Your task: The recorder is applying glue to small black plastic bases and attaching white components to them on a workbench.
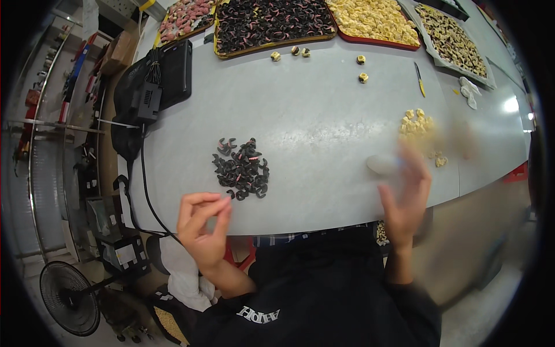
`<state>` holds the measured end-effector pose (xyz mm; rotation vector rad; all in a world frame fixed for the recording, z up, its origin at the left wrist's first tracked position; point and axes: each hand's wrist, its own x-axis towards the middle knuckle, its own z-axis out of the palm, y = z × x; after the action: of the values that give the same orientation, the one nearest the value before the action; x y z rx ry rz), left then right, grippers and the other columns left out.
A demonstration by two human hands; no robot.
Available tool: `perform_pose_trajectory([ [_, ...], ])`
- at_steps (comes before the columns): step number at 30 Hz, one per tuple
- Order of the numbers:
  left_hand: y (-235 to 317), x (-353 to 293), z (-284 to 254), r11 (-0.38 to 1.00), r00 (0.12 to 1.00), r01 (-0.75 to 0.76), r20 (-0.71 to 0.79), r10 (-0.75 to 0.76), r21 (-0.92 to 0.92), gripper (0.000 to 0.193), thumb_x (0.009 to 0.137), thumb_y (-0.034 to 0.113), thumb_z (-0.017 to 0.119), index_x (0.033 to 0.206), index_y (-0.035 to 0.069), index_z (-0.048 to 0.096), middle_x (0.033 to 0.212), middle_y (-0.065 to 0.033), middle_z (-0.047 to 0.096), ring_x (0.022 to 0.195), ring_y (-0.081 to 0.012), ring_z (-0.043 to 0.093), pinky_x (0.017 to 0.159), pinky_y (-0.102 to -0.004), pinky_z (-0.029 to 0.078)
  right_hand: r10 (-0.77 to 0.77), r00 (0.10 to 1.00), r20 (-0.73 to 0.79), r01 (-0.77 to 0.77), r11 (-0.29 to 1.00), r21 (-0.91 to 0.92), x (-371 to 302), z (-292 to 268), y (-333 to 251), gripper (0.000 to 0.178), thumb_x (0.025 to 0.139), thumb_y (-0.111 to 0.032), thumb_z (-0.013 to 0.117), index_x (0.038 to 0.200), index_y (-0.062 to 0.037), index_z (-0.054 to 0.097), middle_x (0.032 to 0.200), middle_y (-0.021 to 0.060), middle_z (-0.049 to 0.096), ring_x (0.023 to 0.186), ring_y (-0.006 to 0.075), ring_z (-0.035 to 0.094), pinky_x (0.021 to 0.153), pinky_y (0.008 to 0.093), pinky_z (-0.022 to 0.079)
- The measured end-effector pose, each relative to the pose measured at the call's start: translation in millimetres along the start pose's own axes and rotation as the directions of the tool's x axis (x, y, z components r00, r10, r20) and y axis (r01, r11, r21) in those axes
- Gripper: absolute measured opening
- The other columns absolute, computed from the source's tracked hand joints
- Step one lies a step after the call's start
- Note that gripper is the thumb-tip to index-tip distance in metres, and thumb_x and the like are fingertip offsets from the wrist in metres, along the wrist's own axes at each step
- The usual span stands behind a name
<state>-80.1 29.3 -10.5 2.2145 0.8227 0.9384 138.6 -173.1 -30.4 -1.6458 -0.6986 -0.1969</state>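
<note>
My left hand (pixel 202 228) is held at the table's near edge with thumb and fingertips drawn together; whatever they pinch, if anything, is too small to make out. Just beyond its fingertips lies a loose pile of small black curved pieces (pixel 240 170), a few showing pink. On the right, my right hand (pixel 406 202) is blurred by motion, thumb and fingers apart. Its fingertips reach toward a small heap of pale yellow pieces (pixel 415 124), partly smeared by the blur. Beside that hand is a blurred whitish oval shape (pixel 381 165) whose kind I cannot tell.
Along the far edge stand trays of pink pieces (pixel 184 20), black pieces (pixel 272 26), yellow pieces (pixel 373 22) and dark-and-cream pieces (pixel 451 40). Several black-and-yellow pieces (pixel 362 77) and a yellow-handled knife (pixel 420 80) lie nearer. A black bag (pixel 127 98) and cable (pixel 144 173) occupy the left.
</note>
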Motion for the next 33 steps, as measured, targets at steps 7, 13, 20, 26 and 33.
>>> perform_pose_trajectory([
  [7,22,-14,58,0.54,0.982,0.183,0.124,-0.143,-0.821,0.024,0.068,-0.009,0.07,0.091,-0.003,0.065,0.092,-0.0171,0.061,0.074,-0.0181,0.06,0.065,-0.0255,0.051,0.368,0.885,0.284,-0.427,0.885,0.183,9,1,-1,0.049,0.081,-0.008,0.064,0.122,0.0039,0.041,0.106,0.0148,0.058,0.098,0.0203,0.056,0.082,0.0293,0.046],
  [13,45,-14,84,0.528,0.976,0.193,0.216,-0.017,-0.827,0.032,0.064,-0.006,0.075,0.092,-0.002,0.063,0.086,-0.0153,0.063,0.077,-0.0201,0.059,0.063,-0.0255,0.049,0.321,0.874,0.365,-0.479,0.692,0.54,6,2,-4,0.036,0.084,-0.019,0.062,0.11,0.0021,0.048,0.095,0.0137,0.059,0.079,0.0167,0.059,0.068,0.0283,0.048],
  [20,48,-13,92,0.648,0.974,0.109,0.21,0.08,-0.753,0.037,0.06,-0.004,0.077,0.094,-0.001,0.062,0.08,-0.0136,0.065,0.078,-0.0211,0.059,0.062,-0.0265,0.049,0.476,0.841,0.258,-0.497,0.489,0.717,-1,22,4,0.031,0.089,-0.031,0.054,0.102,-0.005,0.046,0.081,0.0114,0.057,0.054,0.0129,0.05,0.052,0.0238,0.043],
  [26,50,-11,91,0.728,0.964,0.032,0.214,0.159,-0.685,0.035,0.059,-0.007,0.076,0.091,-0.003,0.063,0.081,-0.0141,0.065,0.079,-0.0202,0.06,0.059,-0.0263,0.053,0.331,0.837,0.435,-0.545,0.45,0.707,-3,18,3,0.031,0.095,-0.036,0.039,0.104,-0.0068,0.04,0.078,0.0157,0.057,0.039,0.0069,0.04,0.037,0.0181,0.035],
  [33,49,-10,92,0.756,0.962,0.033,0.226,0.153,-0.654,0.036,0.056,-0.002,0.079,0.089,-0.001,0.064,0.08,-0.0119,0.066,0.077,-0.0195,0.06,0.06,-0.0259,0.052,0.314,0.812,0.493,-0.584,0.427,0.69,2,16,-5,0.035,0.091,-0.036,0.05,0.099,-0.0034,0.039,0.077,0.0217,0.061,0.041,0.0091,0.046,0.037,0.0195,0.039],
])
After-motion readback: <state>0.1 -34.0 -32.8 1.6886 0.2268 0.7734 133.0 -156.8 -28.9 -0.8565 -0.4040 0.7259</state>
